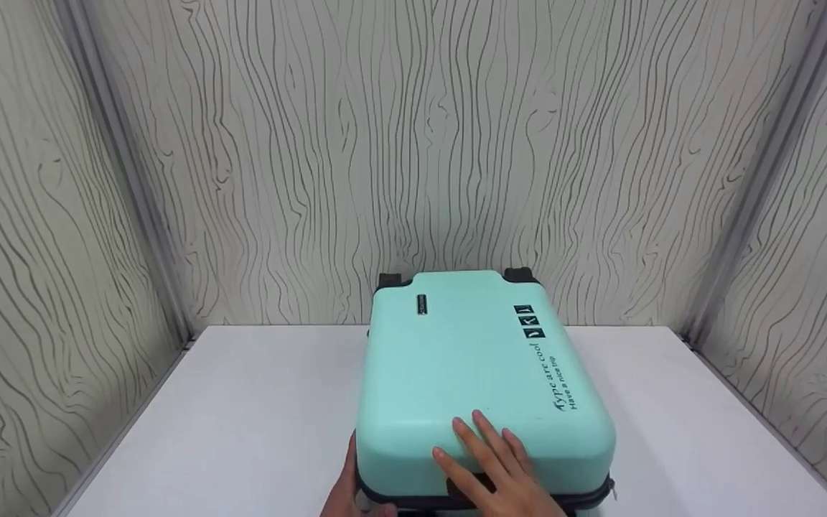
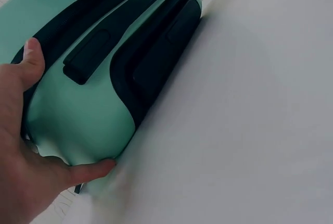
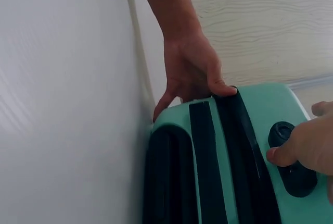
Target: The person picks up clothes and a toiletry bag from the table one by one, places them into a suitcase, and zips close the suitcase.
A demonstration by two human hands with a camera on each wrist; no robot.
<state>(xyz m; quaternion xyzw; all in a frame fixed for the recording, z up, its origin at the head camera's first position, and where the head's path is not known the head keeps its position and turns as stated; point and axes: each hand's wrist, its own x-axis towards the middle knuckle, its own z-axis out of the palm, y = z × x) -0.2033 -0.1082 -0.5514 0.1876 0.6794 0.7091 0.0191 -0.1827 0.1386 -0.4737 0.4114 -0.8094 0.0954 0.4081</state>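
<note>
A mint-green hard-shell suitcase [image 1: 456,373] lies flat on the white table, wheels [image 1: 521,275] towards the back wall and printed lettering on its upper face. My left hand [image 1: 345,495] grips its near left corner. In the left wrist view the thumb is on the dark zipper band [image 2: 52,41], and a finger reaches along the lower corner by the tabletop. Across the near top edge rests my right hand [image 1: 503,481], fingers spread and fairly straight. Its thumb is beside a dark oval lock [image 3: 299,177] on the near end. A dark carry handle [image 3: 207,161] runs along that end.
White tabletop [image 1: 263,402] extends to both sides of the suitcase. Wood-grain patterned panels [image 1: 442,143] rise behind it and at left and right, with grey strips at the corners. A zipper pull [image 1: 614,490] hangs at the near right corner.
</note>
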